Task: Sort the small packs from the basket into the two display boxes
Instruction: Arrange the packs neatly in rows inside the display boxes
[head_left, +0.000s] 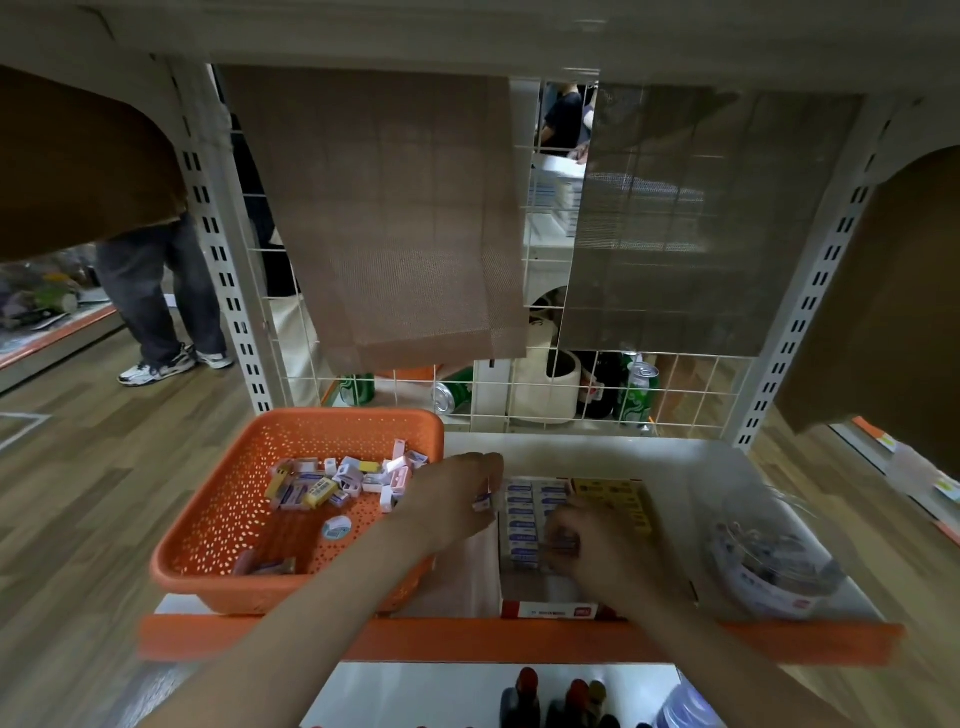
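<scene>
The left hand (452, 501) pinches a blue-white pack (483, 502) in reserve while the right hand (602, 551), fingers curled, seats a second pack (563, 545) in the display box (550, 610).

Light: dim, flat indoor | Brightest: white shelf (691, 467), lower centre | Shadows: soft; top of frame murky | Distortion: strong wide-angle bowing, uprights (815, 296) lean outward | Blur: right hand (597, 545) smeared, corners and right edge soft

A white metal shelf (675, 467) with an orange front edge (467, 636) stands on a brown wood floor (78, 493), and brown mesh mats (400, 218) hang on its white wire back (691, 389), with green cans (639, 397) behind.
</scene>
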